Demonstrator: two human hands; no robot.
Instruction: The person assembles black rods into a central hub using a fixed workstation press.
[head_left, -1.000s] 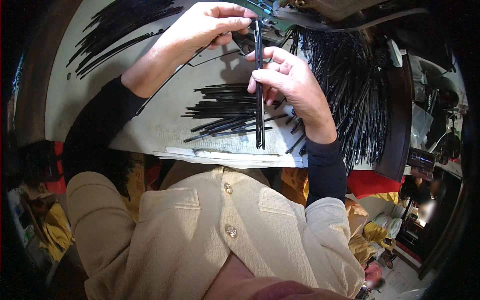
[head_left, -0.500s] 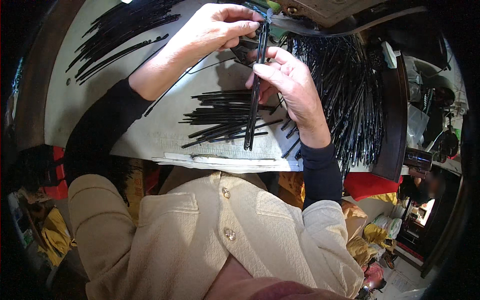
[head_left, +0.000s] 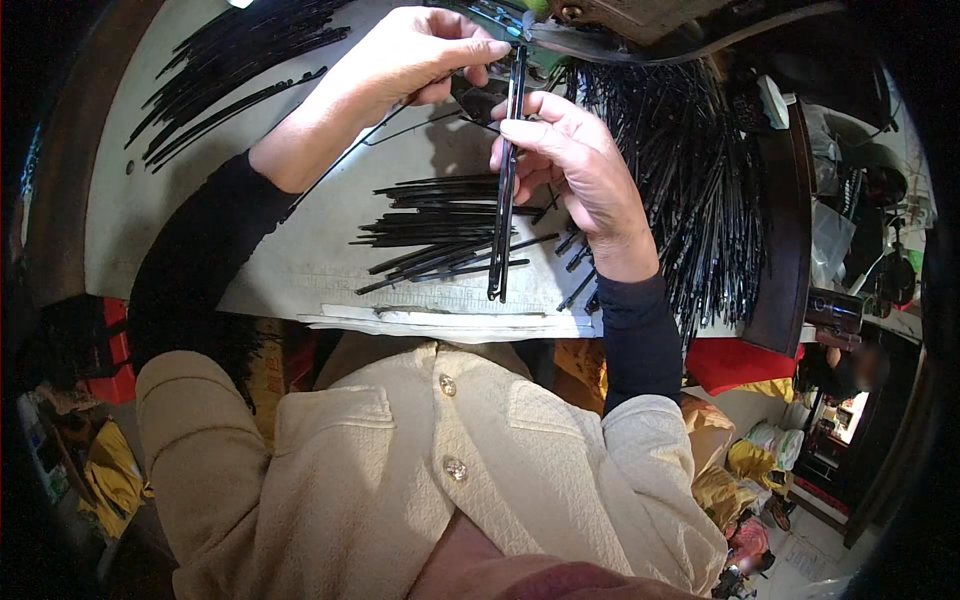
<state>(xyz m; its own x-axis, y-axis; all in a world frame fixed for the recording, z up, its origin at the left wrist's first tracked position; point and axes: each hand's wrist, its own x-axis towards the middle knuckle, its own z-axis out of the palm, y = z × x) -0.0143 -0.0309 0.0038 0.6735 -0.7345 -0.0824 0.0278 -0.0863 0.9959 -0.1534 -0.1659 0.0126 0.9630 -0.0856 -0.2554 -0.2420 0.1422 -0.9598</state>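
My right hand (head_left: 580, 165) is closed around a pair of long, narrow, glossy black strips (head_left: 506, 190), pinched between thumb and fingers. They stand nearly upright in view, their lower ends over the table near its front edge. My left hand (head_left: 455, 60) is closed in a pinch just left of the strips' top end. What its fingertips hold, if anything, is too small to make out. Left of the held pair lies a small pile of similar black strips (head_left: 430, 235). A thin black rod (head_left: 350, 155) runs beside my left forearm.
A large heap of black strips (head_left: 690, 200) covers the table's right side, against a dark wooden edge (head_left: 782, 240). Another bundle (head_left: 240, 65) lies at the far left of the white table (head_left: 200, 190). Machine housing (head_left: 640, 20) with a curved metal bar overhangs the far side.
My left fingertips have drawn slightly left, away from the top of the held strips. My right hand keeps its grip, and the whole view has shifted a little.
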